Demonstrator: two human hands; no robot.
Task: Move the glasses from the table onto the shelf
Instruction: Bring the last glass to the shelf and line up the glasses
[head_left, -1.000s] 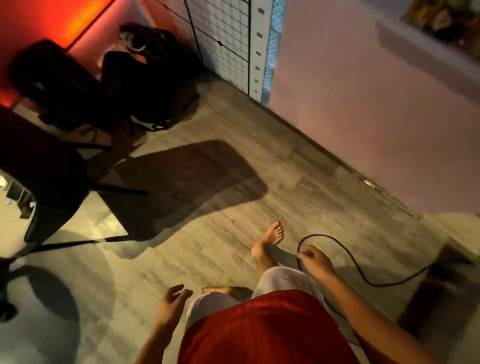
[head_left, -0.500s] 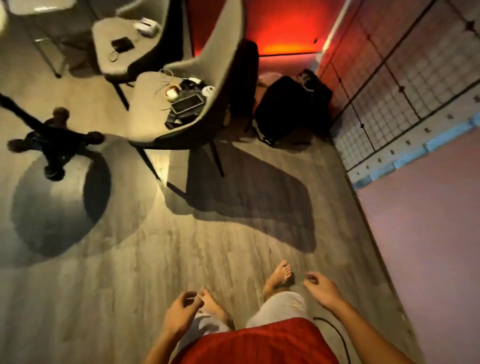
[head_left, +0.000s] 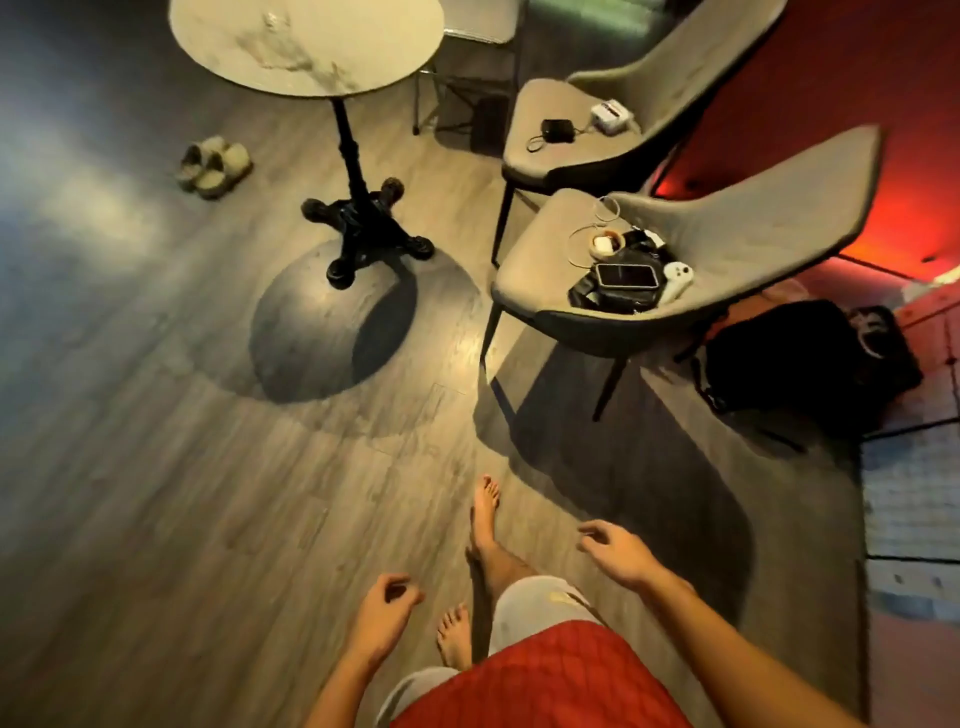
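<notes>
A round marble-topped table (head_left: 306, 47) on a black pedestal (head_left: 358, 218) stands at the top left, a few steps ahead of me. Its visible top is blurred and I cannot make out any glasses on it. No shelf is in view. My left hand (head_left: 384, 613) hangs low in front of my red shirt, fingers loosely curled and holding nothing. My right hand (head_left: 618, 556) is out to the right at about the same height, fingers apart and empty. Both bare feet are on the wooden floor below.
Two grey chairs stand on the right: the near chair (head_left: 571, 291) carries a phone (head_left: 626, 275), a white controller and cables, the far chair (head_left: 561, 140) small devices. A black bag (head_left: 800, 364) lies against the red wall. Slippers (head_left: 213, 166) sit left of the table.
The view has swung left from the pink wall and floor to the chairs and table. The black cable by my right hand is gone from view. Both hands stay low and empty.
</notes>
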